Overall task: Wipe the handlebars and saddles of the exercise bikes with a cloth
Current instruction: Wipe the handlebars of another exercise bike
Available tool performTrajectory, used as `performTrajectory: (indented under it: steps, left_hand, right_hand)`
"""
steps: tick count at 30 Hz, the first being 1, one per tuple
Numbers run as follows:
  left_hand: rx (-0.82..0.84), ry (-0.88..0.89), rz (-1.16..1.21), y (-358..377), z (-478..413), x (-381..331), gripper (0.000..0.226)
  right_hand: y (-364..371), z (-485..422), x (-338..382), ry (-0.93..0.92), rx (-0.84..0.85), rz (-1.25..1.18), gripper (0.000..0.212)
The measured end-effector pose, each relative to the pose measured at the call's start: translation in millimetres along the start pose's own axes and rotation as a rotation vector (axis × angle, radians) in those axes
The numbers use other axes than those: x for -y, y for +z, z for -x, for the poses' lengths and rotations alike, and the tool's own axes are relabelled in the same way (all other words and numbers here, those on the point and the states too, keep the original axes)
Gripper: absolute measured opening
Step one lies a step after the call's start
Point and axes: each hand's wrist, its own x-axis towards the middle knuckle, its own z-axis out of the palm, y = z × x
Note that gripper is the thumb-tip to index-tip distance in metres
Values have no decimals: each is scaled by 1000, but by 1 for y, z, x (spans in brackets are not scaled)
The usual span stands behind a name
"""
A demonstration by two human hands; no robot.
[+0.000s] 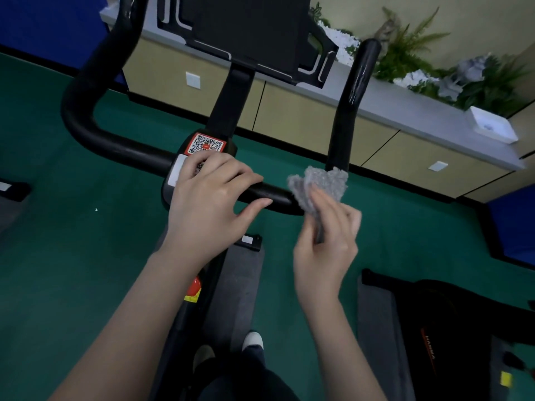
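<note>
A black handlebar (86, 123) of an exercise bike curves across the middle of the view, with one upright grip at the left and another (354, 91) at the right. My left hand (211, 204) rests over the centre of the bar beside a red QR sticker (206, 143), fingers spread and holding nothing. My right hand (327, 241) pinches a grey textured cloth (321, 185), which presses on the bar at the foot of the right upright grip. No saddle is in view.
A black console panel (254, 30) stands above the bar. A long beige cabinet (318, 120) with plants (411, 50) on top runs along the wall behind. Green floor (72, 227) lies all around. Another machine (451, 328) sits at the lower right.
</note>
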Motion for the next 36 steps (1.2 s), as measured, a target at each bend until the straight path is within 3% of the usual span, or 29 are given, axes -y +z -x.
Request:
performTrajectory:
  steps: [3,5,10,15,20,23,29,32,34,36]
  left_hand:
    - [-3,0,13,0,1,0,31]
    - [-5,-2,17,0,1,0,31]
    - [14,2,15,-3,0,-1,31]
    - [16,7,1,-4,1,-2,32]
    - [24,25,-21,-5,1,-1,32]
    - [29,22,-24,-5,2,-1,32]
    - [45,-2,-26,-4,0,-2,32]
    - [49,-6,-35,-4,-1,-2,31]
    - [46,-4,-41,-3,-1,-2,31]
    - [51,-3,-47,-4,-2,-2,31]
  right_hand:
    - [-6,-19,-4,83,-15,64,24]
    - [-10,-27,-1,56,90,121,27]
    - [-18,-82,2,-163,658,344,26]
    - [-1,-115,14,-389,1027,694,24]
    - [8,-155,23,-145,1497,557,15]
    - [-3,-159,18,-157,1492,451,14]
    - [-32,-129,-7,-217,1116,230,19]
    - [-41,-113,-7,-164,969,152,24]
    - [-37,-118,-4,-197,1005,169,21]
    - [-22,-133,1,-228,1176,264,19]
